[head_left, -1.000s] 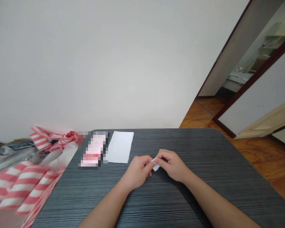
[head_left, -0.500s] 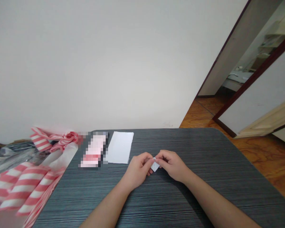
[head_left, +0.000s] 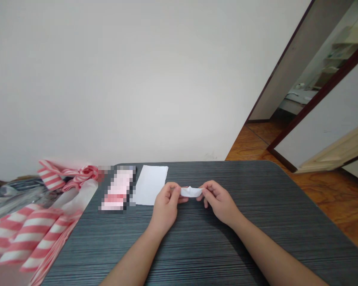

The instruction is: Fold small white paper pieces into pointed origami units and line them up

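Between my two hands stretches a small folded piece of white paper (head_left: 191,192), long and narrow, with a raised crease at its middle. My left hand (head_left: 167,204) pinches its left end between thumb and fingers. The right end is pinched by my right hand (head_left: 219,201). Both hands are just above the dark table (head_left: 191,254). Left of my left hand lies a stack of white paper sheets (head_left: 150,184), partly close behind the fingers.
A pixelated pink and dark item (head_left: 119,186) lies at the table's left. Red-and-white striped cloth (head_left: 32,230) and clear plastic (head_left: 20,198) are piled beyond the left edge. A white wall (head_left: 137,79) stands behind; a doorway and wooden floor (head_left: 250,143) are at right.
My hands have moved apart and slightly up. The folded paper has gone from a small diamond shape to a wide strip held out between them.
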Available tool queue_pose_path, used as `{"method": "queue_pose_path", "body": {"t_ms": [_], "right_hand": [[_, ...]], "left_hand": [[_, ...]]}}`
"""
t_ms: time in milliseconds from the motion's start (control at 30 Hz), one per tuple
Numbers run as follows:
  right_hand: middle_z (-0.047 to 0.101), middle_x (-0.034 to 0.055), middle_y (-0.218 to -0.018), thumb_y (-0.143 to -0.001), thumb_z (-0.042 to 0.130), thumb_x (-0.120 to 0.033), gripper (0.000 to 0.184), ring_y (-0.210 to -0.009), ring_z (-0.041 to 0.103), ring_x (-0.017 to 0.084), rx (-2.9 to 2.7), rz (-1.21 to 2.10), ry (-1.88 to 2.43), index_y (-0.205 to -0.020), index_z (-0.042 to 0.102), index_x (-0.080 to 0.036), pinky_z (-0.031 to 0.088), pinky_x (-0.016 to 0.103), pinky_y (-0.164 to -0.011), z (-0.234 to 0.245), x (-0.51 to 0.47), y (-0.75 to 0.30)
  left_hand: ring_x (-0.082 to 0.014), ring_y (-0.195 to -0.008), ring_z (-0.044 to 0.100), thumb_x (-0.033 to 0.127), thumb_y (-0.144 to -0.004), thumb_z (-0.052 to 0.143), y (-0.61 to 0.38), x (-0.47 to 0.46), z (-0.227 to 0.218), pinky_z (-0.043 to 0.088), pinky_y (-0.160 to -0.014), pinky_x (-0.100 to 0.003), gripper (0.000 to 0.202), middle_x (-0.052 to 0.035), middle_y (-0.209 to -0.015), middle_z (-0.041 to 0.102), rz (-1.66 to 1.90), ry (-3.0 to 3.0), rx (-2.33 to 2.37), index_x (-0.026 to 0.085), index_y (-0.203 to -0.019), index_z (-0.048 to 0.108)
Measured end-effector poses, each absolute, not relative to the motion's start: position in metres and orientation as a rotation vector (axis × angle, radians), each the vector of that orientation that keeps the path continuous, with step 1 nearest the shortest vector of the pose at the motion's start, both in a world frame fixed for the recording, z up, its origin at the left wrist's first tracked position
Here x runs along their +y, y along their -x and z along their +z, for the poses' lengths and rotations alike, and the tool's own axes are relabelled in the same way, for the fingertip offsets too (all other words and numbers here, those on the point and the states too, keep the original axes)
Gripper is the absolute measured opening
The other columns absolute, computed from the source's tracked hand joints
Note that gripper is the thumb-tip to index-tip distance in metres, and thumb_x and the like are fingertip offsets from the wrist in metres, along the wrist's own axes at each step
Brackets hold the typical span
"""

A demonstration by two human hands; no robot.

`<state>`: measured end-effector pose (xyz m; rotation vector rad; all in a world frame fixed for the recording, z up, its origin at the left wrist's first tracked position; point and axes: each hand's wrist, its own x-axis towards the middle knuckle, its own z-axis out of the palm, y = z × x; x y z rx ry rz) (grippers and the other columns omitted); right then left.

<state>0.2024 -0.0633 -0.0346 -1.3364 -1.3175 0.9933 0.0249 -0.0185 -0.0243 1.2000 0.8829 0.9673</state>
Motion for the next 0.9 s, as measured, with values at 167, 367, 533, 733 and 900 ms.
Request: {"method": "queue_pose_path", "body": {"t_ms": [167,367,533,733,900], "right_hand": [[0.064,0.0025,-0.073,-0.089,0.046,-0.028,0.011,-0.052,0.051,0.010,-1.340,1.026,1.302,-0.091,0.051,-0.018,0.042,0.023,-0.050,-0.0345,-0.0640,-0.2022],[0.065,0.0020,-0.071,-0.086,0.053,-0.030,0.013,-0.052,0.051,0.011,-1.416,1.047,1.345,-0.093,0.056,-0.019,0.041,0.023,-0.050,-0.0377,-0.0641,-0.2031],[0.066,0.0024,-0.071,-0.088,0.050,-0.030,0.013,-0.050,0.049,0.010,-1.367,1.012,1.313,-0.088,0.055,-0.018,0.040,0.024,-0.050,-0.0384,-0.0645,-0.2040],[0.066,0.0027,-0.072,-0.090,0.047,-0.028,0.013,-0.051,0.049,0.010,-1.322,1.001,1.225,-0.089,0.054,-0.017,0.040,0.024,-0.052,-0.0320,-0.0652,-0.2002],[0.065,0.0023,-0.072,-0.090,0.046,-0.029,0.014,-0.053,0.050,0.011,-1.336,0.916,1.279,-0.088,0.054,-0.017,0.041,0.025,-0.054,-0.0311,-0.0656,-0.2007]], "left_hand": [[-0.0179,-0.084,0.063,0.035,-0.085,0.049,-0.0251,-0.0203,-0.0259,0.054,-0.074,-0.035,0.018,-0.0046,-0.090,0.065,1.024,-1.189,0.844,0.018,-0.089,0.048],[-0.0202,-0.091,0.063,0.033,-0.086,0.048,-0.0241,-0.0238,-0.0245,0.054,-0.076,-0.035,0.016,-0.0072,-0.097,0.066,0.989,-1.309,0.842,0.017,-0.087,0.051],[-0.0192,-0.087,0.064,0.032,-0.086,0.048,-0.0247,-0.0232,-0.0227,0.054,-0.076,-0.037,0.015,-0.0070,-0.096,0.066,1.001,-1.163,0.780,0.017,-0.088,0.047],[-0.0194,-0.090,0.064,0.031,-0.088,0.047,-0.0249,-0.0212,-0.0236,0.052,-0.080,-0.038,0.015,-0.0076,-0.097,0.067,0.992,-1.000,0.664,0.017,-0.086,0.043],[-0.0178,-0.083,0.066,0.031,-0.087,0.049,-0.0241,-0.0212,-0.0230,0.053,-0.078,-0.036,0.015,-0.0034,-0.085,0.067,0.967,-1.009,0.660,0.017,-0.085,0.044]]}}
